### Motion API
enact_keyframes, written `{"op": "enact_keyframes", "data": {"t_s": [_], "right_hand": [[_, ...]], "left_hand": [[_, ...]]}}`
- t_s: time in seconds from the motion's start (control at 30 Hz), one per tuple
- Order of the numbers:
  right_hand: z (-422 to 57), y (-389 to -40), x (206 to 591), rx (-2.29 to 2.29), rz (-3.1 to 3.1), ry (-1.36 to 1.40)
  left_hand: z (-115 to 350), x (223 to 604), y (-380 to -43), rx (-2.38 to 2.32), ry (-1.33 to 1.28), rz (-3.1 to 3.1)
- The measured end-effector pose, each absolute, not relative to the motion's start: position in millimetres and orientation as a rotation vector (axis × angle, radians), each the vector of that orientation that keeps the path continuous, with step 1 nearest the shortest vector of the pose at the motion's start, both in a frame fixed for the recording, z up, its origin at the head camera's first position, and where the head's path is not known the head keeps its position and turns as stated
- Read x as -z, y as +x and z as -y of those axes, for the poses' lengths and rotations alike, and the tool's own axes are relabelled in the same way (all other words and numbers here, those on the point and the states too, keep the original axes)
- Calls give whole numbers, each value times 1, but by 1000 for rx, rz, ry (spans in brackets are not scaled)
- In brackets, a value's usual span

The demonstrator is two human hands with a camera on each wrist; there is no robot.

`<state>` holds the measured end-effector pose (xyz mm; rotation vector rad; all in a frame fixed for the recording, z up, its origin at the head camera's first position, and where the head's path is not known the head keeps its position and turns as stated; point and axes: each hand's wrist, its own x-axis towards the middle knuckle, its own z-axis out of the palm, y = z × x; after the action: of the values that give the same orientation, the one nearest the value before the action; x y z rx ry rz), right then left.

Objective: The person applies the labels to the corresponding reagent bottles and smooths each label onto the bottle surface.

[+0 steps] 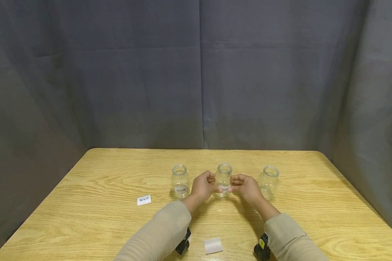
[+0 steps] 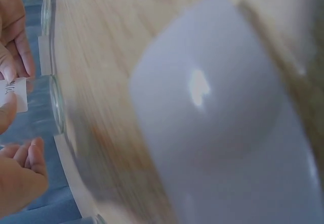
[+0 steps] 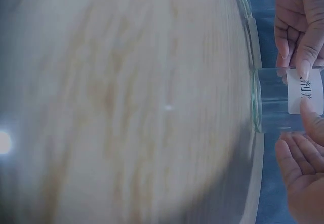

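A clear glass jar [image 1: 224, 175] stands upright between both hands, its open mouth facing up. A white label [image 3: 305, 95] with handwritten dark characters lies on the jar's front. My left hand [image 1: 204, 186] holds the jar from its left side, and its thumb presses on the label's left part. From the other side my right hand [image 1: 246, 186] holds it, its thumb on the label's right part. In both wrist views the two thumbs are on the label and the other fingers are at the jar's sides. The jar's round base shows below the hands.
To the left stands a labelled glass jar [image 1: 180, 181]; to the right, a jar [image 1: 268, 181] partly behind the right wrist. A written label [image 1: 144, 200] lies at left on the wooden table [image 1: 94, 224]. A pale paper slip [image 1: 213, 245] lies near the front edge.
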<state>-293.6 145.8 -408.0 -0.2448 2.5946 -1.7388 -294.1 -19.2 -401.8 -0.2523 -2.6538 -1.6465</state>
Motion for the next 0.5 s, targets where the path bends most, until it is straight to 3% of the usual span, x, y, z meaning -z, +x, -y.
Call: {"op": "enact_keyframes", "data": {"t_s": [0.5], "right_hand": [[-147, -277, 396, 1749, -2598, -189]], "left_hand": [[24, 395, -286, 1622, -173, 2737]]}}
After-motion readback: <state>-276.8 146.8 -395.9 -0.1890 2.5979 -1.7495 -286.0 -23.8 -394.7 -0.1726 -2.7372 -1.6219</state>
